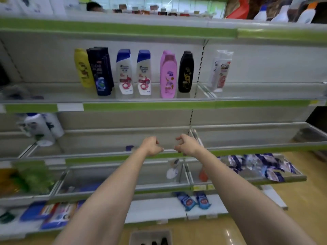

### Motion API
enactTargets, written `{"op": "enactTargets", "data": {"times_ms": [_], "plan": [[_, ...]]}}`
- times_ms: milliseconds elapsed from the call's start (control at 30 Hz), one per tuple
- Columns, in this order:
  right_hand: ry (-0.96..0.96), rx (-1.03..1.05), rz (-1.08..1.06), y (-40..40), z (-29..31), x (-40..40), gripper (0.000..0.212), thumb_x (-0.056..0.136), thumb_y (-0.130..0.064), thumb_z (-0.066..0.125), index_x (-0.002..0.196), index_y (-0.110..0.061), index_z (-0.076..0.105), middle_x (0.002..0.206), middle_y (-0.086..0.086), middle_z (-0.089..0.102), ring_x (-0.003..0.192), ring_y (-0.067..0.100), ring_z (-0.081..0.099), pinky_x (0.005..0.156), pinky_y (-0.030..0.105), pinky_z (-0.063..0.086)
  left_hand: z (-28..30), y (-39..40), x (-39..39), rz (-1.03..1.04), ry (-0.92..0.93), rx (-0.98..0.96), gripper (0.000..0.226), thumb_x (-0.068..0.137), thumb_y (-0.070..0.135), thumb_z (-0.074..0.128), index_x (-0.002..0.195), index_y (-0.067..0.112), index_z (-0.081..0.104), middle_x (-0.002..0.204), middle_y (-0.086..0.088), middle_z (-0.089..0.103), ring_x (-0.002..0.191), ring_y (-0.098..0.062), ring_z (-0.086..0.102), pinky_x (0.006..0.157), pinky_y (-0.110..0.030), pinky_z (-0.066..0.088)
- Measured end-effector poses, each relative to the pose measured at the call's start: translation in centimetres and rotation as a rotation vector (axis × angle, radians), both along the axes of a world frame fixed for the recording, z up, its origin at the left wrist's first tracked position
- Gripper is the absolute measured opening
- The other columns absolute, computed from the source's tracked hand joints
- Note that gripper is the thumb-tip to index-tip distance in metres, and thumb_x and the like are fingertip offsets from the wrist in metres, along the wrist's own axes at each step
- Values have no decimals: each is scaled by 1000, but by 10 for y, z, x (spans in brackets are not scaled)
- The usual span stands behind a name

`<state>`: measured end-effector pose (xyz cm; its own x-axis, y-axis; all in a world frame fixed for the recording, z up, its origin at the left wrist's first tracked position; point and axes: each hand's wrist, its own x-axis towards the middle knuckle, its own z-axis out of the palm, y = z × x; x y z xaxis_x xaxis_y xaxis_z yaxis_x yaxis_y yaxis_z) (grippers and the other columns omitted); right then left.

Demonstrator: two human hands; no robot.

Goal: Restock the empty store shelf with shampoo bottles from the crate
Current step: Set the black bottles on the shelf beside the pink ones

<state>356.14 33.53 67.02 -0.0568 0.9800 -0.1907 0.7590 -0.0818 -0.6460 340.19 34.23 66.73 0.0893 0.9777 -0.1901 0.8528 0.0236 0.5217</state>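
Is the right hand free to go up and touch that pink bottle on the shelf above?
Probably yes: the right hand holds nothing, and the pink bottle stands at the shelf's front with open space between them.

Both bare arms stretch forward; left hand (152, 145) and right hand (185, 145) close together, fingers (179, 138) loosely curled, holding nothing.
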Motion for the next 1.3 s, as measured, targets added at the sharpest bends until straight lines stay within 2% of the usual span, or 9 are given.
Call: {"op": "enactTargets", "data": {"times_ms": [100, 267, 400, 567, 667, 800, 933, 1100, 1300], "plan": [[-97, -50, 66, -10, -31, -13, 52, 88, -25, 63, 134, -9, 44, 125, 15, 59, 112, 29, 58, 87, 35, 49, -27, -16, -14, -19, 88, -34, 43, 89, 25, 59, 126, 3, 52, 129, -16, 56, 119, -30, 53, 95, -31, 42], [-262, -161, 238, -20, -85, -29, 51, 92, -25, 58, 137, -8, 40, 132, 16, 55, 121, 31, 52, 101, 36, 42, -81, -35, -30, -30, 167, -165, 44, 88, 22, 58, 126, 2, 50, 129, -18, 55, 118, -32, 52, 97, -34, 44], [-289, -241, 349, -32, -133, -37, 54, 94, -24, 55, 141, -7, 34, 132, 18, 51, 119, 33, 51, 94, 36, 45, -127, -52, -36, -23, 235, -272, 49, 89, 26, 56, 131, 5, 46, 137, -16, 49, 126, -32, 47, 102, -35, 42], [-273, -342, 419, -57, -199, -41, 52, 92, -23, 57, 138, -9, 37, 134, 16, 49, 122, 30, 48, 98, 35, 41, -194, -87, -43, -15, 264, -437, 50, 88, 25, 56, 133, 7, 41, 136, -16, 43, 124, -32, 46, 101, -39, 42], [-263, -404, 461, -70, -233, -41, 49, 93, -20, 55, 137, -7, 38, 131, 17, 51, 120, 32, 50, 94, 35, 42, -227, -106, -45, -6, 264, -500, 50, 89, 26, 56, 134, 9, 41, 136, -15, 42, 124, -32, 47, 102, -37, 42], [-232, -499, 487, -90, -279, -41, 46, 92, -18, 54, 134, -5, 42, 116, 13, 56, 118, 32, 54, 92, 36, 45, -268, -132, -45, 25, 269, -572, 51, 90, 25, 54, 137, 11, 38, 136, -15, 40, 124, -32, 46, 102, -43, 41], [-222, -573, 464, -104, -326, -38, 44, 92, -20, 55, 132, -6, 45, 127, 17, 55, 116, 31, 54, 90, 33, 45, -310, -149, -45, 50, 255, -610, 51, 91, 24, 53, 137, 9, 36, 135, -17, 37, 122, -34, 45, 100, -44, 42], [-197, -659, 449, -130, -395, -35, 40, 90, -23, 58, 124, -4, 46, 123, 20, 55, 110, 35, 55, 87, 38, 47, -377, -166, -44, 57, 215, -707, 49, 92, 23, 51, 135, 7, 37, 134, -17, 36, 119, -35, 47, 98, -43, 43], [-147, -697, 274, -125, -517, -33, 33, 91, -17, 53, 122, -5, 51, 123, 17, 58, 110, 31, 56, 84, 30, 44, -502, -164, -40, 150, 88, -709, 40, 94, 24, 51, 128, 4, 44, 128, -19, 44, 116, -32, 49, 97, -36, 43]]}}
